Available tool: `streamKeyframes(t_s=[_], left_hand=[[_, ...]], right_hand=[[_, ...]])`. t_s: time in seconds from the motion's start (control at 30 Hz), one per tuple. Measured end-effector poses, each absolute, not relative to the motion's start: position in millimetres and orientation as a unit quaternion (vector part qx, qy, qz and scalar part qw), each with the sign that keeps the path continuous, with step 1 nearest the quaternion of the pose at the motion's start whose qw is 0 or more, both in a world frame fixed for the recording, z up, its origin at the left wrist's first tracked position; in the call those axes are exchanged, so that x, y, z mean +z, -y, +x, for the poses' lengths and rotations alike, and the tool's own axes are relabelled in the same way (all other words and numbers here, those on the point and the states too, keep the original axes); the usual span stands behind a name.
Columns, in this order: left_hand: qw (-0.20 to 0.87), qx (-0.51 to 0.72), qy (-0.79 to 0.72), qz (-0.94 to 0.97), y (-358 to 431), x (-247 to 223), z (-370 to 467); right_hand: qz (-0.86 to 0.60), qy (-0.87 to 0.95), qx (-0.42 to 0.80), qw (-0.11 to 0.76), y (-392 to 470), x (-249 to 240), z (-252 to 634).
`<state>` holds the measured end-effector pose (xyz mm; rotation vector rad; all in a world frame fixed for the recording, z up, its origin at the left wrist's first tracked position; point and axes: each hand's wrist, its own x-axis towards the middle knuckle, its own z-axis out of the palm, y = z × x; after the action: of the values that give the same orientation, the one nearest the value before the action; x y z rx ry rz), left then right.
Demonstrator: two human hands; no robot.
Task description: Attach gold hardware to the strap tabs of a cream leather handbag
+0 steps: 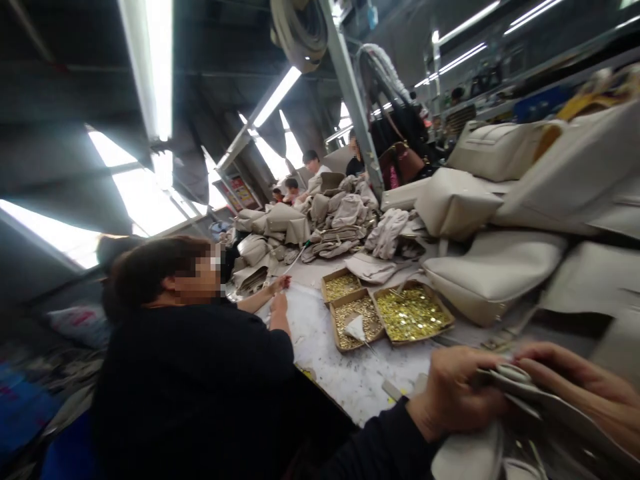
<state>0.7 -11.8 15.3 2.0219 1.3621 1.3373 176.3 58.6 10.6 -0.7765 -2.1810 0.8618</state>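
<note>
At the lower right, my left hand (456, 392) is closed on the edge of a grey-beige bag piece (563, 408) that looks like leather. My right hand (583, 380) grips the same piece from the other side, its fingers bent over the upper edge. A small folded or looped part lies between the two hands; its details are blurred. Below my left hand hangs a paler beige panel (467, 455). Just beyond, on the white worktable (345, 383), are a box of gold metal fittings (413, 312) and a box of small coppery fittings (356, 321) with a white triangular scrap (355, 328).
A co-worker in black (200, 393) sits close on the left, hands over the table. A third box of gold fittings (342, 285) stands behind the others. Beige bags (495, 270) are stacked on the right, and soft bag pieces (345, 217) are heaped farther back. A metal post (353, 93) rises behind.
</note>
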Motion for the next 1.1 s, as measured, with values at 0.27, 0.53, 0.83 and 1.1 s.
streamKeyframes(t_s=[0.27,0.53,0.83,1.1], left_hand=[[0.27,0.34,-0.555,0.71,42,115,-7],[0.09,0.351,-0.605,0.708,62,114,11],[-0.01,0.436,-0.566,0.699,66,76,15],[-0.002,0.411,-0.544,0.732,70,86,6]], right_hand=[[-0.285,0.618,0.582,0.445,-18,43,175],[-0.275,0.629,0.501,0.527,1,57,172],[-0.294,0.623,0.504,0.522,-11,55,173],[-0.219,0.662,0.445,0.561,-2,62,173]])
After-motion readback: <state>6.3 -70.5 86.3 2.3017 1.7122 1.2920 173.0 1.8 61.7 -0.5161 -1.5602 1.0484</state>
